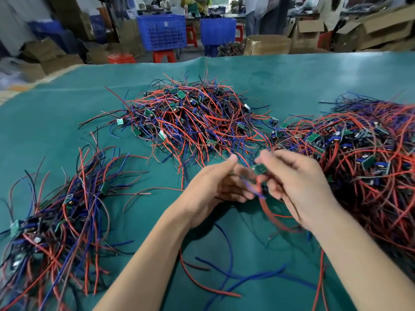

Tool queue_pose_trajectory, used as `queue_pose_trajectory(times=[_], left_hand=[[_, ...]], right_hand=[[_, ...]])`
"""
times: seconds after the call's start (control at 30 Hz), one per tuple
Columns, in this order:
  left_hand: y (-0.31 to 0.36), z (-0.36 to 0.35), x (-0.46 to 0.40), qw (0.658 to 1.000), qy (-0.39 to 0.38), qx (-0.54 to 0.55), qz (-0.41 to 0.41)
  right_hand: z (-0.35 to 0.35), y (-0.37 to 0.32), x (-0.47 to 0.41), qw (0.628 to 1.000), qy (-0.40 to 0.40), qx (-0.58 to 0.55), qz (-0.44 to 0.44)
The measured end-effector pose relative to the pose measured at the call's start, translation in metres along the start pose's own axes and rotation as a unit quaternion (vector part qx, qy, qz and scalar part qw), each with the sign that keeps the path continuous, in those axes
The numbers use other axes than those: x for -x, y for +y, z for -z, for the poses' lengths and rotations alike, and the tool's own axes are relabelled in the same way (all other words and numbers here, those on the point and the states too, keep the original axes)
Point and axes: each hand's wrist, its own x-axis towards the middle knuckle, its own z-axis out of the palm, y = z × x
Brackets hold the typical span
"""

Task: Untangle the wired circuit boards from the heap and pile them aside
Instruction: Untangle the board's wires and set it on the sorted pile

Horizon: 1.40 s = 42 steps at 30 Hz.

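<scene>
One circuit board [260, 169] is pinched by the right hand [294, 182] above the green counter [67, 113], its wires [265, 205] passing the loosely curled, empty left hand [215, 187], with bare mat between the heap [190, 117], right heap [363, 153] and sorted pile [58, 221].

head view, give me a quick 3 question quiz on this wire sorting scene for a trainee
1. True or false: the right hand holds a small green circuit board.
2. Which colour is the table mat? A) grey B) teal green C) yellow
3. Fill in: the heap with the most boards lies on the person's ____ side.

Key:
1. True; the left hand is beside it, fingers loosely around the trailing wires.
2. B
3. right
</scene>
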Motion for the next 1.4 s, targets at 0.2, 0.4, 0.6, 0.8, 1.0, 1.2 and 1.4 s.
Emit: queue_pose_trajectory(times=[0.2, 0.4, 0.6, 0.8, 1.0, 1.2, 1.4], left_hand=[[-0.003, 0.002, 0.001, 1.000, -0.005, -0.009, -0.021], [-0.002, 0.006, 0.000, 1.000, -0.006, 0.020, -0.022], [-0.003, 0.006, -0.002, 0.999, -0.023, -0.008, -0.029], [-0.005, 0.009, -0.004, 0.999, 0.005, 0.022, -0.038], [-0.009, 0.009, -0.005, 0.998, 0.015, 0.005, -0.064], [-0.012, 0.005, -0.006, 0.993, 0.047, -0.068, -0.086], [-0.009, 0.005, -0.003, 0.995, 0.031, -0.053, -0.073]], right_hand=[[-0.004, 0.009, -0.001, 0.998, -0.009, 0.060, 0.027], [-0.001, 0.000, -0.002, 0.986, -0.043, -0.153, -0.056], [0.001, -0.011, -0.001, 0.951, -0.053, -0.296, -0.077], [-0.005, -0.010, -0.001, 0.953, 0.009, -0.295, -0.065], [-0.020, 0.011, 0.005, 0.999, 0.036, -0.026, -0.030], [-0.014, 0.006, 0.004, 0.998, 0.018, 0.053, -0.010], [-0.012, 0.003, 0.002, 0.999, 0.025, -0.040, -0.025]])
